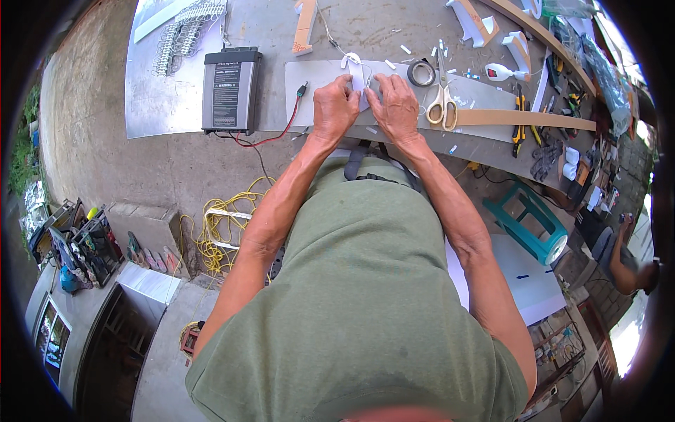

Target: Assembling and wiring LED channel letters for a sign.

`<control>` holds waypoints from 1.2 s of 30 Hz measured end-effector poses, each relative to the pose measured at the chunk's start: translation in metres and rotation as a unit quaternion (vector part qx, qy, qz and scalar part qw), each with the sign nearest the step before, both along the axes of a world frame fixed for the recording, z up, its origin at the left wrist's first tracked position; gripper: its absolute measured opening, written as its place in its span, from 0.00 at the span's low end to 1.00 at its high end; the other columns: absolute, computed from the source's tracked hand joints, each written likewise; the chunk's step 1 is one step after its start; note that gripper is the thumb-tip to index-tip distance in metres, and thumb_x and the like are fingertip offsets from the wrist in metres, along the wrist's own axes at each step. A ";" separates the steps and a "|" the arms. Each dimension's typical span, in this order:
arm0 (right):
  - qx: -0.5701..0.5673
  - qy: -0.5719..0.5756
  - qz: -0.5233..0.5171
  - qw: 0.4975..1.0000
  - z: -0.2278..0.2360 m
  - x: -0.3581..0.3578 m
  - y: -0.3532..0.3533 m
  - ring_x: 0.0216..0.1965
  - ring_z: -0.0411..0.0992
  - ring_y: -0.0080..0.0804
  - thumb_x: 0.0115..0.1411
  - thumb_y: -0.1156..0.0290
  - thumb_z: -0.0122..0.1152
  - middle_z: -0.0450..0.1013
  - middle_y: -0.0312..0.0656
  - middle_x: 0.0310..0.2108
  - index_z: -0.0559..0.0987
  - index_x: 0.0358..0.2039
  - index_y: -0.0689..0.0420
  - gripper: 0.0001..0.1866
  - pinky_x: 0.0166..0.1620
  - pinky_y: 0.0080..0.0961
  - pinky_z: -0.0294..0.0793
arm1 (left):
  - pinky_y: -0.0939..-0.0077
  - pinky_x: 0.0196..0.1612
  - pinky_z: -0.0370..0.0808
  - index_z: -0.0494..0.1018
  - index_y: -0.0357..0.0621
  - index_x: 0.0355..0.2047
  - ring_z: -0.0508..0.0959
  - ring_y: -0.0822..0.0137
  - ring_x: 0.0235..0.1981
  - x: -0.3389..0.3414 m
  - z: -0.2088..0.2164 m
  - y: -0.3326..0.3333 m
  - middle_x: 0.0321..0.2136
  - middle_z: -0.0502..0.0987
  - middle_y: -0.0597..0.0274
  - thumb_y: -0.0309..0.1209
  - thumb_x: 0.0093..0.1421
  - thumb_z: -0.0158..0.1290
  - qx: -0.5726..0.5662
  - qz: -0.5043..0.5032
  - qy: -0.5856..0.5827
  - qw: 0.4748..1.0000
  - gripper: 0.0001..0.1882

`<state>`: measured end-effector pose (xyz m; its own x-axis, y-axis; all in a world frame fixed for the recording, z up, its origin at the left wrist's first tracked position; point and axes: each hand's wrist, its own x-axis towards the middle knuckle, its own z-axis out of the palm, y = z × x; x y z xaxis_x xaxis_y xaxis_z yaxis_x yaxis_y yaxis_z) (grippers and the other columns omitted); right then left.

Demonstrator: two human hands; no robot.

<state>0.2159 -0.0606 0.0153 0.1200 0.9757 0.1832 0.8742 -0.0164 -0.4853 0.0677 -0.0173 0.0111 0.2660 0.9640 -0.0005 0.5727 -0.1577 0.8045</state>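
Observation:
A narrow white letter-shaped piece with a curved top lies on a pale sheet at the table's near edge. My left hand is closed at its left side, fingers bent and thumb against it. On the other side my right hand is closed too, thumb and forefinger pinched at the piece's right edge, near a small light strip. What lies under the fingertips is partly hidden. A thin wire runs from the piece's top toward a tan-sided letter. Right of my right hand are a roll of tape and cream-handled scissors.
A grey power supply box stands at left, its red and black leads ending in a green connector. Strings of light modules lie behind it. Pliers, a glue bottle and tan strips are at right. A green stool is below.

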 end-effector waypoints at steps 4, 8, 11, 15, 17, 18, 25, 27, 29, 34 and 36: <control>-0.005 0.011 -0.006 1.000 0.002 -0.004 0.002 0.40 0.73 0.42 0.54 0.64 0.69 0.72 0.43 0.35 0.79 0.42 0.57 0.17 0.42 0.39 0.72 | 0.70 0.27 0.77 0.80 0.33 0.46 0.81 0.64 0.20 0.001 0.001 0.000 0.20 0.80 0.50 0.25 0.54 0.62 -0.030 0.016 -0.026 0.999 0.18; -0.013 0.028 -0.006 1.000 -0.002 -0.006 0.004 0.40 0.73 0.43 0.55 0.67 0.67 0.73 0.44 0.35 0.79 0.40 0.57 0.14 0.43 0.39 0.73 | 0.71 0.29 0.77 0.80 0.33 0.46 0.81 0.65 0.21 0.000 0.002 -0.002 0.21 0.80 0.50 0.24 0.54 0.61 -0.008 0.005 -0.021 1.000 0.18; -0.022 0.076 -0.027 0.996 -0.003 -0.007 0.007 0.40 0.74 0.45 0.55 0.70 0.65 0.74 0.45 0.34 0.80 0.38 0.57 0.10 0.43 0.40 0.73 | 0.70 0.30 0.77 0.81 0.34 0.46 0.81 0.64 0.21 0.000 -0.001 -0.002 0.23 0.80 0.50 0.25 0.54 0.61 0.012 0.001 -0.009 1.000 0.18; -0.044 0.147 -0.055 0.987 -0.005 -0.006 0.009 0.36 0.77 0.46 0.56 0.73 0.63 0.78 0.46 0.32 0.81 0.36 0.59 0.08 0.41 0.40 0.75 | 0.62 0.32 0.77 0.80 0.32 0.43 0.81 0.53 0.26 0.001 0.002 -0.003 0.25 0.80 0.46 0.23 0.50 0.61 -0.007 0.000 -0.028 1.000 0.18; -0.077 0.193 -0.078 0.975 -0.003 -0.005 0.013 0.33 0.78 0.43 0.56 0.73 0.63 0.79 0.46 0.31 0.82 0.36 0.61 0.08 0.40 0.38 0.76 | 0.63 0.32 0.77 0.80 0.33 0.43 0.81 0.55 0.26 0.000 0.001 -0.003 0.25 0.80 0.49 0.23 0.49 0.63 -0.009 0.000 -0.043 0.999 0.18; -0.106 0.240 -0.102 0.960 -0.002 -0.004 0.015 0.31 0.79 0.40 0.56 0.73 0.64 0.80 0.47 0.30 0.83 0.36 0.62 0.09 0.38 0.35 0.77 | 0.63 0.32 0.77 0.80 0.33 0.43 0.81 0.55 0.26 -0.001 0.000 -0.002 0.25 0.80 0.49 0.23 0.49 0.63 -0.012 0.001 -0.044 0.999 0.18; -0.127 0.291 -0.110 0.942 -0.004 0.001 0.027 0.28 0.79 0.23 0.58 0.71 0.67 0.82 0.43 0.29 0.85 0.39 0.63 0.10 0.35 0.23 0.79 | 0.69 0.32 0.78 0.80 0.34 0.43 0.81 0.63 0.24 0.000 -0.001 -0.002 0.24 0.80 0.54 0.23 0.48 0.65 -0.022 0.009 -0.064 0.998 0.19; -0.109 0.279 -0.111 0.948 -0.007 -0.001 0.030 0.27 0.80 0.33 0.57 0.67 0.66 0.82 0.45 0.27 0.86 0.35 0.60 0.10 0.35 0.29 0.77 | 0.65 0.32 0.77 0.80 0.32 0.41 0.80 0.58 0.25 0.001 0.001 -0.002 0.24 0.79 0.52 0.22 0.47 0.64 -0.029 0.012 -0.078 0.996 0.19; -0.103 0.257 -0.106 0.955 -0.009 -0.001 0.034 0.27 0.80 0.33 0.57 0.66 0.66 0.81 0.44 0.27 0.86 0.35 0.58 0.11 0.35 0.29 0.77 | 0.66 0.32 0.77 0.80 0.32 0.42 0.80 0.58 0.24 0.000 0.002 -0.001 0.23 0.80 0.51 0.22 0.47 0.64 -0.022 0.012 -0.077 0.997 0.19; -0.097 0.226 -0.106 0.963 -0.012 -0.001 0.044 0.27 0.80 0.34 0.56 0.63 0.66 0.81 0.43 0.26 0.86 0.35 0.56 0.12 0.35 0.30 0.76 | 0.66 0.31 0.77 0.80 0.32 0.42 0.81 0.57 0.23 0.000 0.003 0.000 0.23 0.80 0.49 0.22 0.48 0.63 -0.044 0.011 -0.086 0.995 0.18; -0.102 0.182 -0.086 0.974 -0.011 0.000 0.047 0.27 0.79 0.25 0.57 0.64 0.68 0.82 0.41 0.26 0.86 0.36 0.59 0.12 0.34 0.24 0.78 | 0.66 0.31 0.78 0.80 0.32 0.42 0.82 0.57 0.23 -0.001 0.003 0.001 0.23 0.81 0.48 0.23 0.49 0.63 -0.048 0.011 -0.088 0.995 0.18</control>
<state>0.2154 -0.0137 0.0047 0.3052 0.9474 -0.0965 0.6213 -0.2749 -0.7338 0.0668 -0.0165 0.0144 0.2487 0.9673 -0.0490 0.4249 -0.0635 0.9030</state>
